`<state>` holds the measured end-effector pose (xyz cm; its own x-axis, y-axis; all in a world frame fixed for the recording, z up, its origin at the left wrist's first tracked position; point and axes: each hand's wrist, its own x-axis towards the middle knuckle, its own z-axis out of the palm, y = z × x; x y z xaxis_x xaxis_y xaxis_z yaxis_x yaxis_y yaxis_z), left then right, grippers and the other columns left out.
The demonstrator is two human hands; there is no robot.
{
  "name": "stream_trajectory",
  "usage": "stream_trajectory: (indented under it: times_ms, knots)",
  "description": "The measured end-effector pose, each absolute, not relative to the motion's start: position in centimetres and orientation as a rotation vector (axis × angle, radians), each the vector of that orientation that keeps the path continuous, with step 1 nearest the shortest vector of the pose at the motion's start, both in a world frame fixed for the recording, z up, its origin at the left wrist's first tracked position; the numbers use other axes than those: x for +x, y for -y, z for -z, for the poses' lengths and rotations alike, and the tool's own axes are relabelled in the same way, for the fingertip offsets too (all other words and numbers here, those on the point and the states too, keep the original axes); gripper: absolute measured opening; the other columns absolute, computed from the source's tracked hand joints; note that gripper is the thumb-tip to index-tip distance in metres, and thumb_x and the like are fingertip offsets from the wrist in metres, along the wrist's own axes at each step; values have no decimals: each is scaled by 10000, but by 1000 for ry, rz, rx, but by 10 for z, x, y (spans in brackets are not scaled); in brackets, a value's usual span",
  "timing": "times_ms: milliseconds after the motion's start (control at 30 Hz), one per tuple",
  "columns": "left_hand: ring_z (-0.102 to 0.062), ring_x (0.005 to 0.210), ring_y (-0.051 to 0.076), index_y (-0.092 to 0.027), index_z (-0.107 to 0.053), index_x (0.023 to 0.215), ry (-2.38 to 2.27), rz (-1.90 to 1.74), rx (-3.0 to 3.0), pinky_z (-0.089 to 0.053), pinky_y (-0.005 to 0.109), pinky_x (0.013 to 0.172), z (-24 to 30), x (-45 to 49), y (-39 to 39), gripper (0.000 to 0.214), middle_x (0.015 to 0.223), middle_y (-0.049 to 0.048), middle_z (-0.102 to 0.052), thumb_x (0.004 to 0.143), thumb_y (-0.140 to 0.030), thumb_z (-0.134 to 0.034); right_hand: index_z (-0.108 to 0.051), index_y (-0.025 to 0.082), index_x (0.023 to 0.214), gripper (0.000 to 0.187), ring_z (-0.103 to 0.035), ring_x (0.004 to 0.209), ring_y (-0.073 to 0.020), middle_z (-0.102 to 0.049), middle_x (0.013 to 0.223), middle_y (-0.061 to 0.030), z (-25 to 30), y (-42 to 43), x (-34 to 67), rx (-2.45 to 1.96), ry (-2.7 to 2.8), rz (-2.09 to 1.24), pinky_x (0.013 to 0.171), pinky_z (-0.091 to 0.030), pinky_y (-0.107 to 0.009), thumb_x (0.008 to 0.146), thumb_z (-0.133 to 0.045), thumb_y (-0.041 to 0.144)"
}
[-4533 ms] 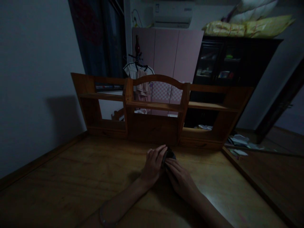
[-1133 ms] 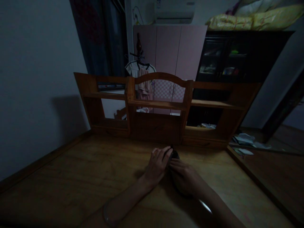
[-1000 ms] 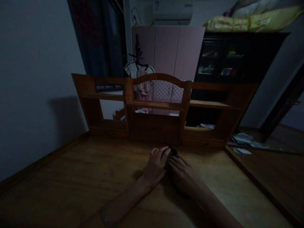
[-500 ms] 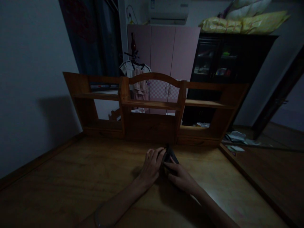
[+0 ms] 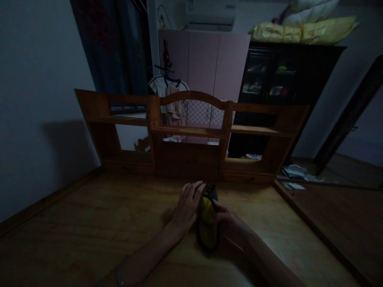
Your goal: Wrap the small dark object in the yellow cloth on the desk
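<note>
Left hand (image 5: 186,205) fingers curled on upper left edge of black-edged yellow case (image 5: 208,233), right hand (image 5: 229,221) fingers gripping its right side, case at lower center of frame. Wooden desk (image 5: 119,223) beneath, wooden shelf unit (image 5: 187,159) across mid-frame, pink wardrobe (image 5: 203,63) top center, black cabinet (image 5: 311,75) upper right.

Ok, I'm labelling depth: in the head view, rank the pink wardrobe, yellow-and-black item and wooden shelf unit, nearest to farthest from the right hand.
1. Yellow-and-black item, touching the right hand, on its left.
2. Wooden shelf unit, ahead, beyond the hand.
3. Pink wardrobe, behind the shelf unit.
</note>
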<state>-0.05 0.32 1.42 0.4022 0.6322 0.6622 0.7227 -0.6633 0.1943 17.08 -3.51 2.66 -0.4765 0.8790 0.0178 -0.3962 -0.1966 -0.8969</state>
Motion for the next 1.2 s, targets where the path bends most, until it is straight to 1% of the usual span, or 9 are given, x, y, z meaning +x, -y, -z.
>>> stream_trajectory:
  times_ms: [100, 233, 333, 467, 567, 667, 767, 933, 1200]
  knots:
    - [-336, 1341, 240, -168, -315, 1428, 1239, 1097, -2541, -185, 452, 1150, -13, -1, -4, 698, 1436, 111, -399, 759, 1, -418, -648, 184, 1127, 586, -591, 881, -192, -671, 1018, -41, -26, 35, 168, -617, 1125, -1819, 766, -449, -272, 563, -573, 42]
    - [-307, 1375, 226, -173, -301, 1436, 1191, 1100, -2551, -179, 439, 1154, -14, -1, -2, 721, 1456, 106, -387, 748, 13, -413, -639, 195, 1152, 540, -603, 911, -200, -671, 1022, -29, -29, 38, 168, -651, 1161, -1808, 795, -453, -282, 627, -591, 75]
    - [-261, 1409, 226, -165, -299, 1436, 1163, 1103, -2536, -183, 436, 1157, -14, 0, -1, 714, 1471, 111, -373, 754, 7, -423, -636, 200, 1164, 486, -604, 948, -210, -679, 1030, -16, -29, 38, 170, -742, 1294, -1707, 833, -453, -299, 685, -621, 120]
    - [-281, 1403, 222, -178, -331, 1416, 1184, 1146, -2525, -205, 438, 1157, -10, 2, -3, 678, 1454, 100, -403, 770, 14, -406, -650, 188, 1133, 390, -600, 988, -242, -687, 1065, -26, -21, 35, 172, -917, 1612, -1309, 880, -461, -348, 743, -642, 200]
    - [-349, 1362, 222, -198, -362, 1394, 1254, 1269, -2514, -269, 437, 1139, -4, 4, -6, 613, 1421, 88, -437, 813, -5, -399, -664, 178, 1073, 322, -608, 956, -243, -687, 1055, -48, -15, 34, 172, -996, 1847, -899, 870, -467, -349, 757, -607, 162]
    - [-409, 1313, 214, -215, -380, 1373, 1359, 1431, -2514, -335, 424, 1114, 2, 7, -9, 566, 1389, 78, -461, 838, -35, -419, -655, 192, 1073, 316, -617, 946, -230, -684, 1050, -53, -15, 33, 171, -982, 1947, -716, 855, -472, -328, 774, -577, 126]
    - [-421, 1306, 206, -229, -354, 1383, 1458, 1564, -2539, -362, 415, 1106, 6, 10, -10, 590, 1402, 72, -439, 831, -40, -442, -646, 203, 1093, 283, -622, 941, -226, -686, 1051, -54, -14, 31, 171, -980, 1953, -667, 844, -476, -324, 817, -583, 177]
    - [-384, 1335, 218, -220, -282, 1415, 1373, 1647, -2627, -340, 425, 1128, 6, 13, -8, 689, 1443, 91, -378, 794, -56, -533, -664, 186, 1002, 189, -624, 868, -223, -696, 973, -58, -9, 27, 173, -1038, 1875, -656, 800, -486, -322, 856, -581, 272]
    - [-394, 1311, 244, -219, -331, 1362, 1273, 1796, -2580, -348, 434, 1112, -3, 16, -2, 772, 1396, 103, -386, 688, -48, -667, -664, 157, 988, 290, -617, 858, -225, -688, 922, -49, -19, 28, 173, -1017, 1641, -878, 754, -495, -305, 860, -591, 407]
